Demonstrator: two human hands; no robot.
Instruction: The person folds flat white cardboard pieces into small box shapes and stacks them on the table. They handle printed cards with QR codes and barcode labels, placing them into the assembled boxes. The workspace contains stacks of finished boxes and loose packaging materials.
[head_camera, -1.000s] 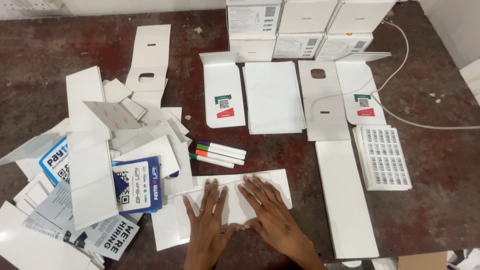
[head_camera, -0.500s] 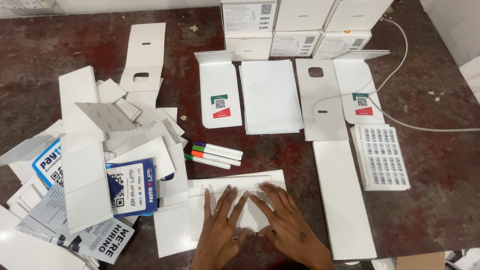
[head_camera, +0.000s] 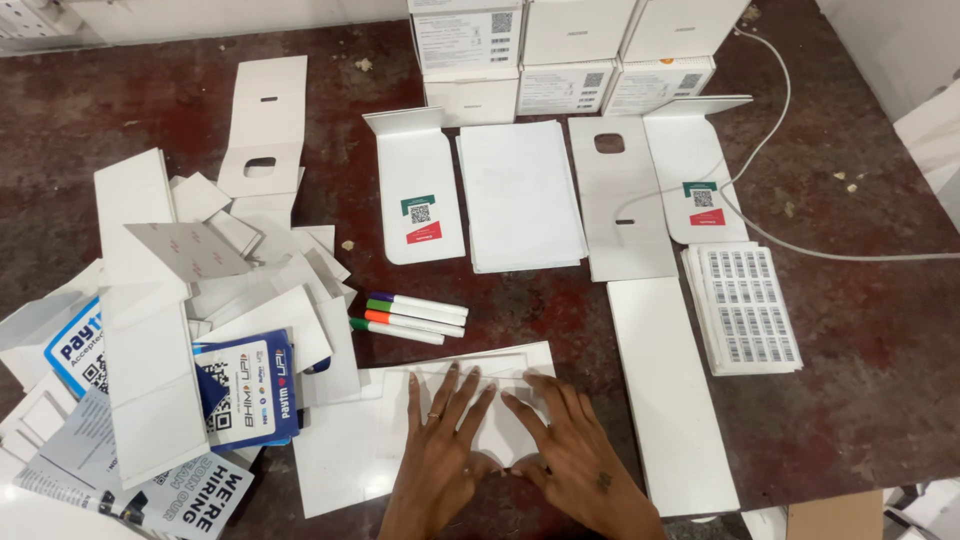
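Both hands slid slightly nearer since earlier frame. Left hand (head_camera: 440, 450) and right hand (head_camera: 570, 455) spread flat, palms pressing white card sheet (head_camera: 340, 460), grasping nothing. Sheet at near centre, long axis left-right. Three markers (head_camera: 410, 317) just beyond far edge; paper pile (head_camera: 190, 330) left; long white strip (head_camera: 670, 400) right.

Both forearms come up from the bottom edge of the view and angle toward each other. The left hand (head_camera: 440, 440) lies palm down, fingers spread and pointing away from the body, with a ring on one finger. The right hand (head_camera: 560, 445) lies just beside it, also flat and palm down, fingers fanned and slanting up and to the left. The thumbs nearly meet between the hands. Neither hand grips anything; both press flat.
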